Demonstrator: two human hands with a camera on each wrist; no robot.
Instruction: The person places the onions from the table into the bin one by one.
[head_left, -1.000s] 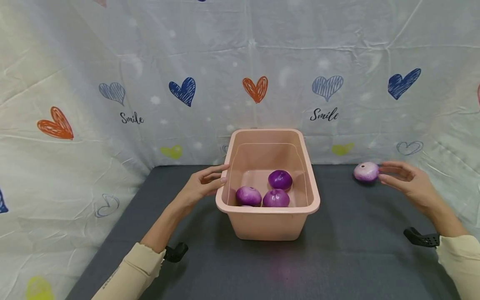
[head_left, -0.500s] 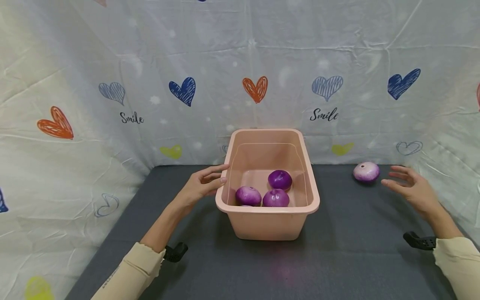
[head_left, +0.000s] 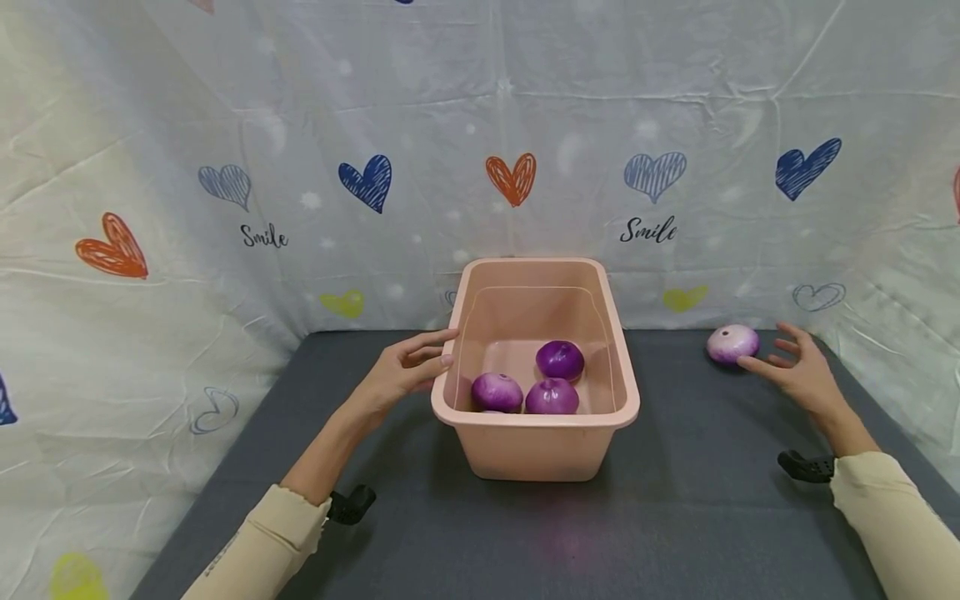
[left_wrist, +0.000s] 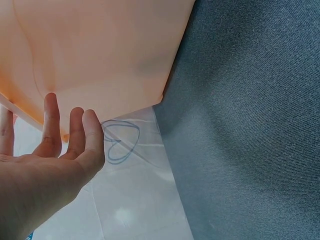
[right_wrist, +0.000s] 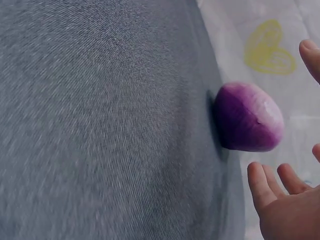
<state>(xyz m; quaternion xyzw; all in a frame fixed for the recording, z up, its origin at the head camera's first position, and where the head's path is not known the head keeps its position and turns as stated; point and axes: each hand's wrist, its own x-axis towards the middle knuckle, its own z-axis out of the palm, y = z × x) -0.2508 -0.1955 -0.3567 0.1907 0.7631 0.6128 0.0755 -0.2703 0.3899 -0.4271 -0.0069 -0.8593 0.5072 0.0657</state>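
Fingers of my left hand (head_left: 405, 364) lie along the left rim of a pink plastic bin (head_left: 536, 452). In the left wrist view that hand (left_wrist: 50, 175) has its fingers extended beside the bin's outer wall (left_wrist: 110, 50). Inside the bin are red onions, among them a dark one (head_left: 560, 360), a paler one (head_left: 497, 392) and one by the front wall (head_left: 552, 397); a sliver of another shows below. A single red onion (head_left: 732, 344) sits at the table's back right. My right hand (head_left: 802, 372) is spread beside it; the right wrist view shows a gap between fingers and onion (right_wrist: 248, 117).
Dark grey cloth covers the table (head_left: 675, 517). Right behind it hangs a white sheet (head_left: 450, 108) printed with hearts, which also closes in the left and right sides. A black strap (head_left: 806, 467) is on the right wrist, another (head_left: 352, 505) on the left.
My right hand drew back to the right from the single onion, then came in again towards it with the thumb in front. Left hand, bin and onions look unmoved.
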